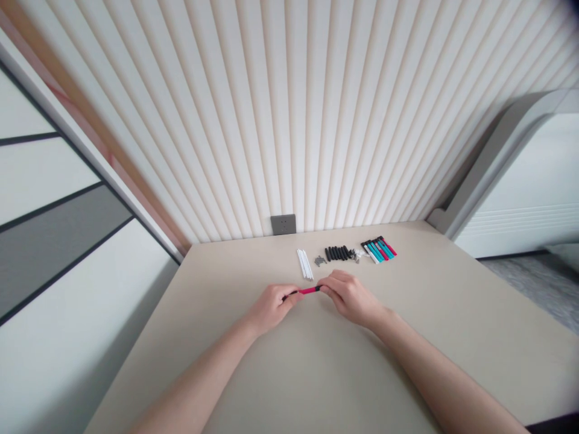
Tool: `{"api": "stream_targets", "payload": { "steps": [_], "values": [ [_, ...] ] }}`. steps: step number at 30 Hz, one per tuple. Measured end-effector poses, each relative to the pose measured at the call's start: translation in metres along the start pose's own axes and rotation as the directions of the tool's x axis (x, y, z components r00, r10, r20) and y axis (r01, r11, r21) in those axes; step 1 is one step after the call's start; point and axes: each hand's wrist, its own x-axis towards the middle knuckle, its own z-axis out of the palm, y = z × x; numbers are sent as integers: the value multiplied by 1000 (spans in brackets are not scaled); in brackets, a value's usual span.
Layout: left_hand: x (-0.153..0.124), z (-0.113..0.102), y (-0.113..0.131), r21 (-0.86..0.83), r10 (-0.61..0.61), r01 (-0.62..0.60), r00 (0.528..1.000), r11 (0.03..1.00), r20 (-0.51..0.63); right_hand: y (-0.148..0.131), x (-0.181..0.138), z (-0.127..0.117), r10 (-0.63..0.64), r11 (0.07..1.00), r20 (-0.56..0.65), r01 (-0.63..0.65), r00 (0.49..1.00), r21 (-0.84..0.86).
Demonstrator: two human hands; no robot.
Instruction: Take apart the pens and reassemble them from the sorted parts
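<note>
Both my hands hold one red pen with black ends, level above the beige table. My left hand pinches its left end. My right hand is closed round its right end. Just beyond the pen lie several white refill tubes. Further right in the same row are small grey clips, several black caps or grips, small silvery parts and a bunch of teal and red pen barrels.
The table meets a ribbed white wall with a grey socket at its foot. A grey and white panelled wall stands to the left. A white and grey piece of furniture is at the right.
</note>
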Motion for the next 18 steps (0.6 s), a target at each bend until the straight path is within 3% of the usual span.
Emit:
{"api": "stream_targets", "payload": {
  "steps": [5, 9, 12, 15, 18],
  "values": [
    [-2, 6, -2, 396, 275, -236, 961, 887, -42, 2, -1, -1, 148, 989, 161, -149, 976, -8],
    [-2, 5, 0, 610, 453, -333, 890, 719, -49, 1, 0, -5, 177, 959, 221, -218, 959, 181],
    [-1, 3, 2, 656, 496, -319, 863, 684, -98, 3, 1, -5, 246, 891, 195, -301, 949, 339],
    [-1, 2, 1, 649, 505, -297, 848, 701, -158, 9, 2, -2, 363, 762, 212, -420, 907, 493],
    [-2, 3, -1, 637, 509, -294, 842, 713, -181, 14, 3, 0, 402, 643, 252, -467, 881, 607]
  ]
}}
